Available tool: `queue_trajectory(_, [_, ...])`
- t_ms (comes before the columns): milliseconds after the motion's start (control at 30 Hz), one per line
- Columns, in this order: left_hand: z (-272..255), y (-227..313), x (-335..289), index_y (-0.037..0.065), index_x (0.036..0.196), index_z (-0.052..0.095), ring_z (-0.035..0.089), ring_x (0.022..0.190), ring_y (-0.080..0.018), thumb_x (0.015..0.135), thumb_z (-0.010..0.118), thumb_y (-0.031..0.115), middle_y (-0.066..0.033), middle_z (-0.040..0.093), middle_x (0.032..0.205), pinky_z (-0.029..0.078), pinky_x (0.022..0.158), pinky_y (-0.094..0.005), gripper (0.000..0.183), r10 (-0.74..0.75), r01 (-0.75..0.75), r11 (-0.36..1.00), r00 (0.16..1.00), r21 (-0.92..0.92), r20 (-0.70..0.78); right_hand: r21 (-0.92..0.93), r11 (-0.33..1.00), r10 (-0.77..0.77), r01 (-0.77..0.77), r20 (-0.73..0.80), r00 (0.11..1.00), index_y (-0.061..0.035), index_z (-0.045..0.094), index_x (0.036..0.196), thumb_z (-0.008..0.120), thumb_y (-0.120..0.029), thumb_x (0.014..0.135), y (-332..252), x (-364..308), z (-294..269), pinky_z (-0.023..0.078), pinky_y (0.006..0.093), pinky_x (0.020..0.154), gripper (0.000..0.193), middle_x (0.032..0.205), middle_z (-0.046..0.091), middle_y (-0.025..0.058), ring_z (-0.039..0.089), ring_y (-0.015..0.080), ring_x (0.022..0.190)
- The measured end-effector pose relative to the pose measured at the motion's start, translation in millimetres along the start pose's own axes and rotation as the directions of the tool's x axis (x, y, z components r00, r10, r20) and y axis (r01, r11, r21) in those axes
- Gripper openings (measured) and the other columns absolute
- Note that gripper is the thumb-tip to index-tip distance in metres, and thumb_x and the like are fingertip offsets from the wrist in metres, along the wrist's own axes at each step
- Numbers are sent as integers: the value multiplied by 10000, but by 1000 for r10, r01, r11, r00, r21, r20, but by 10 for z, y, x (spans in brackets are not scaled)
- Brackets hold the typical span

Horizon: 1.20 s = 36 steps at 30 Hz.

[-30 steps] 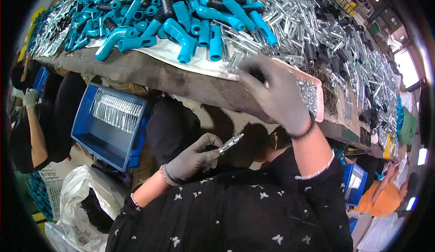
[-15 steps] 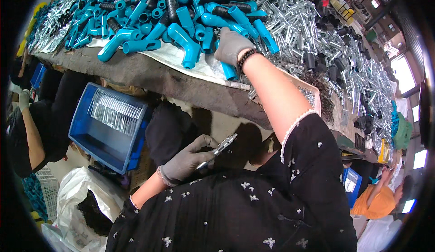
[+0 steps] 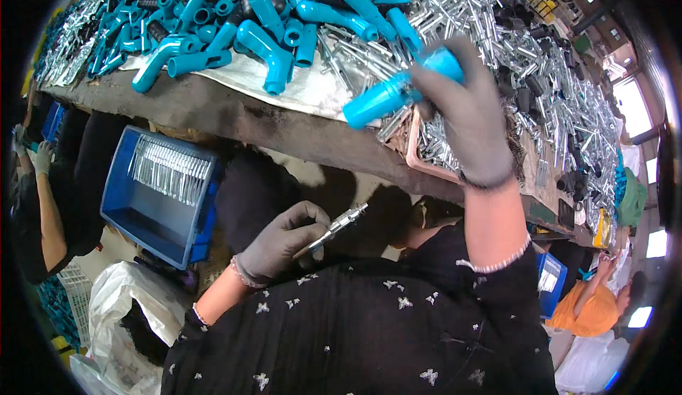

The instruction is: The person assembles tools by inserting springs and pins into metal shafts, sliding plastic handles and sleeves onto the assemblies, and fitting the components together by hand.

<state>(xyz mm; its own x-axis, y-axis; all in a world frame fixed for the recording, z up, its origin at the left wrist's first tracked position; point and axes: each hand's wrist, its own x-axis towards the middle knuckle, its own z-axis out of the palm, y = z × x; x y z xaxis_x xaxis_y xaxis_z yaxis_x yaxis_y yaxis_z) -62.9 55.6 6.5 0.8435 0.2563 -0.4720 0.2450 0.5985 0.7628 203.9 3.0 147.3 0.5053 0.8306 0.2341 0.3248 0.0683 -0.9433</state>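
The right hand (image 3: 472, 114), in a grey glove, is closed around a teal tubular part (image 3: 376, 104), teal showing on both sides of the thumb; the hand is blurred, so the placing of each fingertip cannot be told; the part is tilted above the table's front edge, its lower end pointing left; the left hand (image 3: 280, 246), gloved too, sits lower and nearer the body, pinching a slim silver metal piece (image 3: 344, 224) between thumb and fingers, its narrow tip pointing up and to the right, well apart from the teal part; the step in hand looks like carrying the one piece in the right hand while the left holds the other ready; the next move seems to call for a steady pinch on the left and a right wrist kept clear of the pinkish tray (image 3: 413, 143) just beside it; around them, the table (image 3: 234, 111) bears a white cloth (image 3: 320, 96), a heap of teal parts (image 3: 270, 50) and, farther right, a heap of silver tubes (image 3: 455, 11); below the edge, a blue bin (image 3: 145, 221) holds a row of metal rods (image 3: 167, 171); farther out are a white bag (image 3: 117, 288), a co-worker's gloved hand (image 3: 42, 157) at far left and a person in orange (image 3: 593, 310) at far right
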Motion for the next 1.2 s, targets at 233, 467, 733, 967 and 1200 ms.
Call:
queue_trajectory(233, [171,170,134,88,1022,564,595,615,-73,934,663,164,0,618,790,433,509,-206,153,-113,113,994,993,12,21,8,954,296,-301,153,943,12,635,1056,679,26,871,462,-1447,-759,537,278,713,191,979,672,90,654,128,807])
queue_trajectory(467, [457,181,350,95,992,551,567,583,-66,919,685,160,9,597,778,408,488,-208,166,-187,184,982,975,35,118,269,817,502,-510,104,858,-9,630,1116,666,-47,932,1038,-1744,-874,574,253,641,191,907,687,83,676,117,729])
queue_trajectory(733, [883,309,447,73,1108,591,574,632,-86,963,644,173,-16,588,820,447,568,-237,184,-304,288,933,951,216,45,192,920,301,-342,216,929,-31,617,1042,747,-67,871,1218,-1963,-649,526,247,633,217,903,677,62,655,93,755])
queue_trajectory(967, [861,81,568,-1,1188,611,642,899,-158,984,565,82,-105,666,991,511,826,-310,225,39,-79,697,997,713,72,401,773,418,-491,260,870,-9,597,1062,699,-78,927,1172,-2048,-606,538,264,683,182,931,654,61,653,114,777])
queue_trajectory(1200, [831,65,640,12,1261,599,621,889,-147,1011,569,192,-84,663,1015,513,834,-316,309,95,-142,662,990,736,106,324,895,255,-305,188,948,-8,589,1059,667,-134,971,1257,-2045,-569,539,264,680,171,970,639,74,650,115,763])
